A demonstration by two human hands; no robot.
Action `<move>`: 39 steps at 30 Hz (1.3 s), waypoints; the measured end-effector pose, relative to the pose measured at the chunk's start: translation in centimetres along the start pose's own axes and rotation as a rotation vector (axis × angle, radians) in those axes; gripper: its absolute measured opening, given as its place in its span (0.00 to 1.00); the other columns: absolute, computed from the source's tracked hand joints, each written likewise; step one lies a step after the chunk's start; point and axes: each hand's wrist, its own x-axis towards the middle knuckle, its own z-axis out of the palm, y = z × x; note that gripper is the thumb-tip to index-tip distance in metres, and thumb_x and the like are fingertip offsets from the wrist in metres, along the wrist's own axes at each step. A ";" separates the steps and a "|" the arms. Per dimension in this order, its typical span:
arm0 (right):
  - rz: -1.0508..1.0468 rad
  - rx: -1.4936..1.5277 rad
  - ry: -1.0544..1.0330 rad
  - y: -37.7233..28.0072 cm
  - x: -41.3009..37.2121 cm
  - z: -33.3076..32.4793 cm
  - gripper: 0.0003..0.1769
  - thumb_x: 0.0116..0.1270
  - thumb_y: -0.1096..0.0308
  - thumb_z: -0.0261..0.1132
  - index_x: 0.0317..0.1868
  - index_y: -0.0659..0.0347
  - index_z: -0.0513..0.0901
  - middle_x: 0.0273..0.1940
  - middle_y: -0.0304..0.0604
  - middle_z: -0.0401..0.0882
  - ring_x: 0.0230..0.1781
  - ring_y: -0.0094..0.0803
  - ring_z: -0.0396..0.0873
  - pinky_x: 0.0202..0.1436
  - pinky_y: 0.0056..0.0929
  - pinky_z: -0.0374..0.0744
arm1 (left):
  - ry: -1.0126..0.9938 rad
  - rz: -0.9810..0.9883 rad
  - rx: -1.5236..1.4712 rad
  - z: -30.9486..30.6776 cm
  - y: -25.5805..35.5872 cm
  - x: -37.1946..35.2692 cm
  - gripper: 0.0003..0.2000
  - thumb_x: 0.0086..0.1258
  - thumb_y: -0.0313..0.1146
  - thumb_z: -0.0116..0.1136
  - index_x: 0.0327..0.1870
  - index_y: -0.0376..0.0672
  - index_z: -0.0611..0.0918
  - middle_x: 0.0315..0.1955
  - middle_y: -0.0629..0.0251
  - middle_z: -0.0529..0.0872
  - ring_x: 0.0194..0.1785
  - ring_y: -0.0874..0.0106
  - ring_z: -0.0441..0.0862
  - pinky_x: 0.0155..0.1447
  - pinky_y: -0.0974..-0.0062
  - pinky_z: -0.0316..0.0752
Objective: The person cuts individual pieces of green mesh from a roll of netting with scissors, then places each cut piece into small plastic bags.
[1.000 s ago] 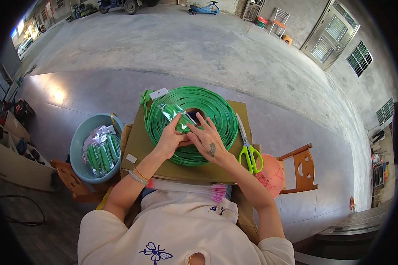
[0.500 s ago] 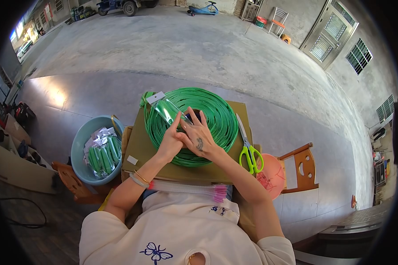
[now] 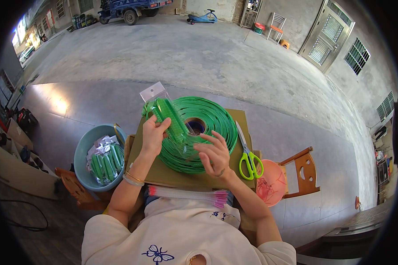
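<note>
While over the green coil (image 3: 217,123), right hand (image 3: 214,154) spread, empty; left hand (image 3: 154,135) in a pinch on clear packet (image 3: 165,111).

Left hand (image 3: 154,134) in a closed grip, right hand (image 3: 214,154) lower, fingers loosely apart.

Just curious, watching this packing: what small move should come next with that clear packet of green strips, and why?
Probably the left hand swings the clear plastic packet of green strips to the round blue basin: it looks filled, and similar packets already lie there.
</note>
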 end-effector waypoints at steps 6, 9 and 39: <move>0.918 0.652 -0.025 -1.8 2.0 -0.5 0.09 0.60 0.69 0.64 0.38 0.65 0.78 0.31 0.41 0.79 0.31 0.26 0.77 0.35 0.23 0.74 | -0.165 0.053 0.281 1.7 1.9 -2.4 0.13 0.67 0.26 0.54 0.52 0.37 0.74 0.28 0.69 0.84 0.25 0.87 0.76 0.24 0.89 0.65; 1.061 0.973 -0.141 -1.0 1.0 0.7 0.10 0.59 0.69 0.66 0.37 0.66 0.77 0.28 0.37 0.78 0.25 0.19 0.75 0.29 0.18 0.73 | -0.207 -0.027 0.244 2.9 1.9 -3.3 0.15 0.67 0.28 0.55 0.53 0.35 0.74 0.28 0.68 0.84 0.24 0.86 0.75 0.24 0.89 0.66; 0.593 0.122 -0.547 -2.4 -0.6 -2.4 0.09 0.53 0.67 0.64 0.30 0.63 0.76 0.29 0.46 0.76 0.33 0.44 0.76 0.37 0.37 0.73 | -0.416 -0.621 0.114 2.8 -3.4 -6.1 0.09 0.72 0.31 0.46 0.41 0.34 0.76 0.33 0.57 0.83 0.36 0.64 0.85 0.41 0.68 0.83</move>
